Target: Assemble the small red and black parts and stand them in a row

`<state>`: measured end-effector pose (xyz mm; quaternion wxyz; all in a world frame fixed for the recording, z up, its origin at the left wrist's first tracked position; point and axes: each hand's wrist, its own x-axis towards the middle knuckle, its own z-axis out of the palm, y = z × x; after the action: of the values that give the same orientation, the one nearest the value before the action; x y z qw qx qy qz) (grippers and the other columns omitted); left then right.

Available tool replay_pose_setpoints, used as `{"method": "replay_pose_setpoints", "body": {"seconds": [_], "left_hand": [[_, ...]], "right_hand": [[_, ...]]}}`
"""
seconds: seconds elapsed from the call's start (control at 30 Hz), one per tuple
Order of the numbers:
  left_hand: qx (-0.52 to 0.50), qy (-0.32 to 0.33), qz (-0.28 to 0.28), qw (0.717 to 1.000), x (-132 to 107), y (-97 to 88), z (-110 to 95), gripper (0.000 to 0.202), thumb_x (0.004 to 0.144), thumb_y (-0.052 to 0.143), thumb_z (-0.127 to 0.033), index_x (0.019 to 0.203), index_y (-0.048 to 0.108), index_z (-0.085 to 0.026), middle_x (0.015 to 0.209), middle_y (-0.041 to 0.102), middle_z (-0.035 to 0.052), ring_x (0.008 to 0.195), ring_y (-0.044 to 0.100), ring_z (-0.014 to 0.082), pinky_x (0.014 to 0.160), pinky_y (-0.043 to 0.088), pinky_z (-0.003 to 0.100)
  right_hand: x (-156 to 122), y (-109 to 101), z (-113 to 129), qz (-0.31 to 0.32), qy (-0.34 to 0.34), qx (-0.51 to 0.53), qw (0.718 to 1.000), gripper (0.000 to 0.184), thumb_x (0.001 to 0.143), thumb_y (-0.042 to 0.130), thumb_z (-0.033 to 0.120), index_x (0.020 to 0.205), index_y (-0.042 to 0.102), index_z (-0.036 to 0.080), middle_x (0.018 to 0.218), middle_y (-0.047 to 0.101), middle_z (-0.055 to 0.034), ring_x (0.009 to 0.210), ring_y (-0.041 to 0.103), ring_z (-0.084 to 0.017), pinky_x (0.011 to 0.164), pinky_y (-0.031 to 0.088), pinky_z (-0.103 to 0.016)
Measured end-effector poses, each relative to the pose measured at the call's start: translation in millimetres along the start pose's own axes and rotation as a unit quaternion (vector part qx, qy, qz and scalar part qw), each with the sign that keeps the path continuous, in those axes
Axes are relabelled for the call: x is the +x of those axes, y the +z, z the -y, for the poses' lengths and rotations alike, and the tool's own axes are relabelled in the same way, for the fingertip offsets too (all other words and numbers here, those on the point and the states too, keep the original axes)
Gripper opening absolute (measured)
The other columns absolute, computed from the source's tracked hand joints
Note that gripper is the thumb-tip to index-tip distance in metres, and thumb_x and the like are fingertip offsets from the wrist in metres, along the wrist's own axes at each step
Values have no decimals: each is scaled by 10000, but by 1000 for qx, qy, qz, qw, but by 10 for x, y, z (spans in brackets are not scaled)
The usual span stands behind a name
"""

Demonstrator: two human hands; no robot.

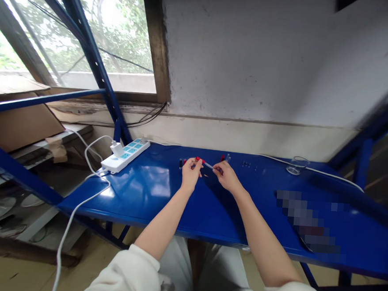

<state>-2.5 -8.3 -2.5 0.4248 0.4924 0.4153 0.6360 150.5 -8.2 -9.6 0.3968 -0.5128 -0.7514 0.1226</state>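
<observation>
The left hand [191,174] pinches the red end of a slim pen [208,165], the right hand [227,176] its other end, above a blue desk [209,215]. A white power strip [128,155] lies left, a clear glass [293,171] right.

Free tabletop [153,204] between power strip [128,155] and left hand [190,175]

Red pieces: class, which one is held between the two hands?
The red piece joined to the tube, at the left hand. The others are on the table: one beside a black piece, another beyond the right hand.
</observation>
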Motion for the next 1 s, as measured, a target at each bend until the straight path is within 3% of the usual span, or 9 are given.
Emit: {"method": "replay_pose_setpoints", "body": {"seconds": [0.13,0.3,0.43,0.8,1.0], "left_hand": [[21,6,10,1000,-7,-7,0,278,728,569,-412,803,549,-145,666,575,-6,357,424,25,373,341,172],[45,12,52,998,-35,5,22,286,731,559,-426,808,548,-151,693,586,6,374,433,30,386,372,174],[71,7,73,995,-45,9,43,282,734,555,-422,818,561,-153,685,580,5,382,444,35,395,378,177],[105,17,111,988,-121,84,60,269,754,523,-411,830,568,-156,678,566,10,449,467,62,419,380,187],[214,68,126,966,-103,195,74,208,753,520,-358,779,589,-163,700,589,11,497,464,71,496,374,204]], "right_hand": [[-17,-128,-108,51,84,-40,994,95,724,503,221,770,575,179,634,546,-2,566,497,-112,563,381,-229],[-23,-279,-216,-3,192,-76,978,95,665,549,239,737,562,177,647,596,-12,613,544,-125,568,368,-217],[-25,-268,-292,-32,255,-119,959,106,681,547,254,756,563,181,692,624,-29,670,570,-152,556,352,-220],[-28,-65,-348,-19,256,-196,946,171,792,463,282,897,551,180,827,631,-66,763,587,-180,581,350,-242],[1,-56,-387,-21,268,-204,941,193,793,451,311,893,562,188,884,635,-67,817,592,-198,628,373,-259]]}}
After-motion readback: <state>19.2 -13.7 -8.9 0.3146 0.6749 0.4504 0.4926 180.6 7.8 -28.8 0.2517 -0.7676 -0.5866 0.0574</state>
